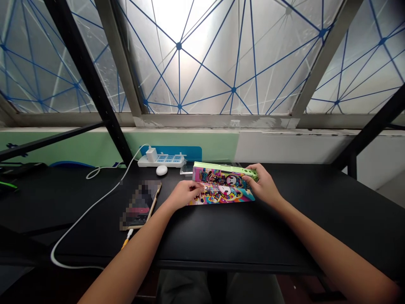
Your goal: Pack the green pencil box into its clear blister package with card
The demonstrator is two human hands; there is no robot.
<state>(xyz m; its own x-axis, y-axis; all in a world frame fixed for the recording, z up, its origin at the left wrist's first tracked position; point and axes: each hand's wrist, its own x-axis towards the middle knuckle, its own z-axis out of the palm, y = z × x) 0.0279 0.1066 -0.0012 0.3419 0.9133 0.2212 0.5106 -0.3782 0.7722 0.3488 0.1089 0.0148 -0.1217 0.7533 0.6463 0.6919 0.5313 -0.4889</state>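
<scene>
A long, narrow box (226, 180) with a bright cartoon print and a lime-green edge is held above the middle of the black desk; it looks like a pencil case. Its printed front flap (229, 195) tilts down toward me. At the flap's left end, my left hand (186, 194) pinches it between thumb and fingers. My right hand (262, 183) grips the right end of the box, thumb in front and fingers over the green top. What lies inside the box is hidden.
Behind the box, a white power strip (163, 160) with a plugged-in charger sits by the wall, beside a small white rounded case (161, 170). On the left lies a phone or tablet (141, 204), partly blurred. A white cable (91, 207) loops over the desk edge. Black frame posts (91, 80) stand at both sides.
</scene>
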